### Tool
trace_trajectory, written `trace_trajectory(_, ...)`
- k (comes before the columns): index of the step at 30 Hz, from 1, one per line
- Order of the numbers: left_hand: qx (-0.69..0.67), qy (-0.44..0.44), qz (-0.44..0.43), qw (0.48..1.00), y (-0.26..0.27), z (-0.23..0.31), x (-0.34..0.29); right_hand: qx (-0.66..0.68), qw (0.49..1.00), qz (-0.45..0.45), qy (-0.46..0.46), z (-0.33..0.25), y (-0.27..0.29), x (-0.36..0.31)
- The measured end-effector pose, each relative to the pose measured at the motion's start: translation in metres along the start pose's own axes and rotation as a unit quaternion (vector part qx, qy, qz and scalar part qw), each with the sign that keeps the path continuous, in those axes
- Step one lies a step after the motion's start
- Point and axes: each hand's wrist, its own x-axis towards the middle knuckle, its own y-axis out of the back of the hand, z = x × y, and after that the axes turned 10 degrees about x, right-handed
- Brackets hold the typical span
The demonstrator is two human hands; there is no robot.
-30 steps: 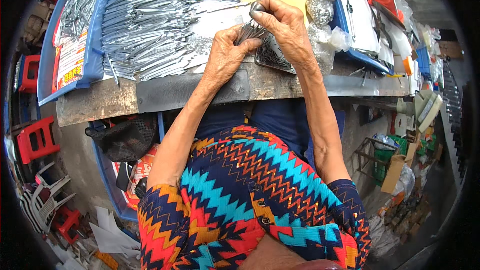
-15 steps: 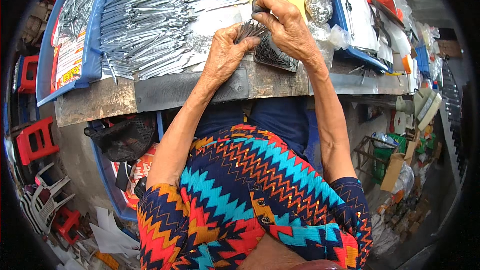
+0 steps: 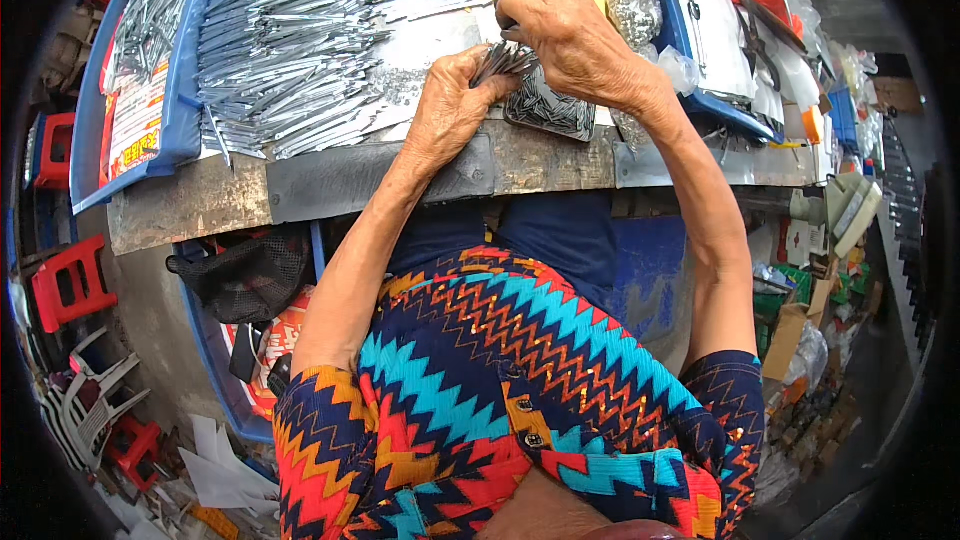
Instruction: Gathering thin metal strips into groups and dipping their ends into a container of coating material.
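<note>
My left hand [image 3: 450, 105] is closed round a bundle of thin grey metal pieces [image 3: 505, 60], whose ends fan out past the thumb and forefinger. Over the far end of that bundle hovers my right hand [image 3: 575, 35], its fingers curled and pinched together; whatever is between their tips is hidden behind the hand. Just below it sits a small dark tray [image 3: 560, 133] full of short dark metal pieces, partly covered by my hands. To the left, long slender metal strips [image 3: 310, 40] lie in thick overlapping rows on white sheets.
A blue bin [image 3: 185, 135] with more strips stands at the table's left end. Clear bags of small parts [image 3: 635, 18] lie at the right, beside another blue tray [image 3: 738, 120] and dark-handled pliers [image 3: 760, 52]. A worn wooden table edge [image 3: 190, 190] runs before me.
My right hand has turned and shifted slightly up and left, its elbow swinging out to the right. My left hand stays nearly still with the bundle.
</note>
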Motion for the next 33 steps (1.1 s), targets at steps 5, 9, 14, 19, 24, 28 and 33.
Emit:
trace_trajectory(5,0.001,0.004,-0.004,1.0,0.0,0.0,0.001,-0.007,0.999,-0.033,-0.006,0.002,0.002,0.003)
trace_trajectory(9,-0.005,0.037,-0.015,0.999,0.002,0.002,0.001,0.053,0.996,0.024,-0.074,-0.001,-0.005,-0.003)
trace_trajectory(14,0.037,0.019,-0.007,0.999,0.002,0.002,0.0,0.03,0.999,0.029,-0.028,0.0,-0.007,0.002)
trace_trajectory(19,0.033,0.027,-0.011,0.999,0.0,0.001,0.0,0.024,0.999,0.005,-0.026,-0.001,-0.003,0.003)
trace_trajectory(24,0.007,0.011,-0.004,1.0,0.0,-0.003,0.0,0.094,0.989,0.018,-0.114,-0.005,-0.003,0.0)
trace_trajectory(28,0.017,0.038,-0.008,0.999,0.001,0.009,-0.003,0.08,0.994,0.004,-0.073,-0.001,-0.003,0.003)
trace_trajectory(33,-0.024,0.059,-0.014,0.998,0.0,0.007,-0.002,0.118,0.982,0.082,-0.127,-0.003,-0.016,-0.001)
